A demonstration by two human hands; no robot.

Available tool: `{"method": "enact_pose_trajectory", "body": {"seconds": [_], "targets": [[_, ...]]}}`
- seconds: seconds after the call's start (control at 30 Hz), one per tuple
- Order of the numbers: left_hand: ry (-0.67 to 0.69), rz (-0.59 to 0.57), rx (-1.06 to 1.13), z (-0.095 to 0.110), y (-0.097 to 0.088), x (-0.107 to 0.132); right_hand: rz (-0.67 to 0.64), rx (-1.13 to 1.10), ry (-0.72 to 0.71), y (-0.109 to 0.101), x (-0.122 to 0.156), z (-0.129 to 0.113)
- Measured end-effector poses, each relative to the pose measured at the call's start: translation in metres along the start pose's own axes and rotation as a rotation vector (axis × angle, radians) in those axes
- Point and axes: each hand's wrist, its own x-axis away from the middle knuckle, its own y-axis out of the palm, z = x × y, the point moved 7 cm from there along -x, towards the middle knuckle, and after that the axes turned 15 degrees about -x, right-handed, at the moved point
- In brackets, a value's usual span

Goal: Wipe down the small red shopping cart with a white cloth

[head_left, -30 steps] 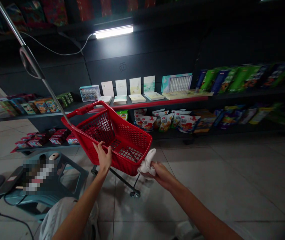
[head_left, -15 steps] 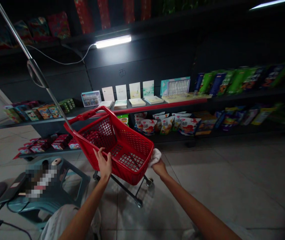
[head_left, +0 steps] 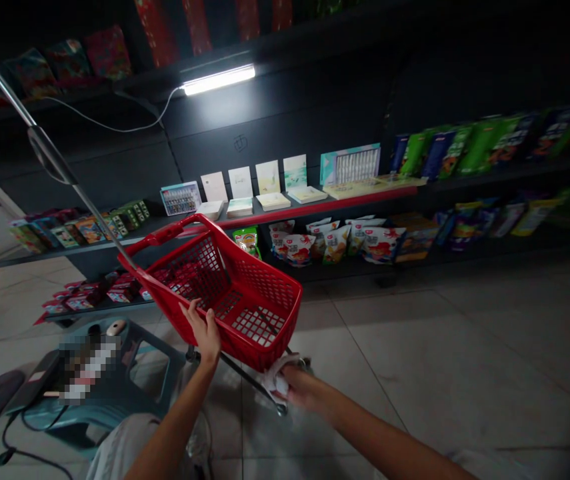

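A red plastic mesh shopping basket (head_left: 265, 283) rides on a black metal wheeled frame (head_left: 245, 371), with a red handle (head_left: 157, 235) at its far end. A tall metal pole (head_left: 92, 208) rises from its left corner. My left hand (head_left: 203, 331) grips the basket's near rim. Below the basket's front corner, my right hand (head_left: 299, 389) is shut on a crumpled white cloth (head_left: 277, 380), pressing it against the frame near a wheel. The wheels are mostly hidden by the cloth and basket.
A teal plastic stool (head_left: 167, 377) with a pixelated object (head_left: 87, 363) on it stands close on the left, and a black cable (head_left: 15, 430) lies on the tiled floor (head_left: 415, 373). Dark shelves (head_left: 315, 200) of cards and packets run along the back.
My right hand has dropped from the basket's right rim to the frame below it, carrying the cloth. My left hand stays on the rim, and the view has shifted slightly.
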Motion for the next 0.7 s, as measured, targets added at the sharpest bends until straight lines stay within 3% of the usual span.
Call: {"method": "enact_pose_trajectory", "body": {"seconds": [0.1,0.17,0.33,0.43,0.57,0.7], "targets": [[-0.008,0.012,0.050,-0.002,0.002,-0.002,0.083,-0.168,0.235,-0.001,0.012,-0.006],[-0.021,0.014,0.084,-0.002,0.004,-0.003,0.092,-0.108,0.201,-0.006,0.017,-0.035],[-0.079,0.001,0.129,0.002,0.006,-0.001,0.215,-0.042,-0.092,-0.029,0.027,-0.125],[-0.102,-0.028,0.131,0.004,0.008,0.002,0.318,0.033,-0.305,-0.040,0.030,-0.165],[-0.100,-0.015,0.164,0.004,0.007,0.007,0.424,0.146,-0.532,-0.040,0.034,-0.195],[-0.081,-0.015,0.165,0.005,0.007,0.009,0.475,0.190,-0.653,-0.034,0.041,-0.208]]}}
